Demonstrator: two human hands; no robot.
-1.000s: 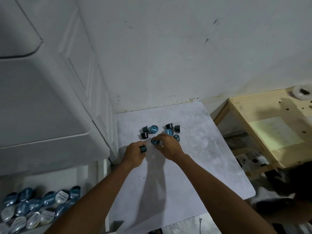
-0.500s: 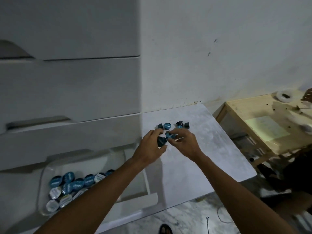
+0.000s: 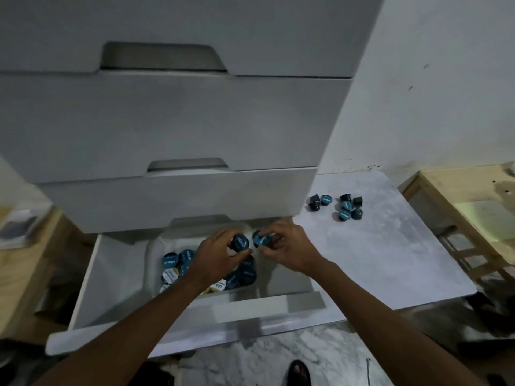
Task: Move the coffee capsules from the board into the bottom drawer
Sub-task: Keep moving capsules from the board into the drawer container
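At frame centre, our left hand (image 3: 220, 256) and right hand (image 3: 289, 250) each pinch a round blue-lidded capsule (image 3: 241, 242) in curled fingers (image 3: 223, 238) above the open white drawer (image 3: 117, 277).

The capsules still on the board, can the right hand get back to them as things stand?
Probably yes, once freed: the right hand holds a capsule over the bottom drawer, and the capsules on the board lie uncovered.

A plain home room: white drawer unit (image 3: 167, 121), scuffed wall (image 3: 446, 79), marble floor (image 3: 306, 346).
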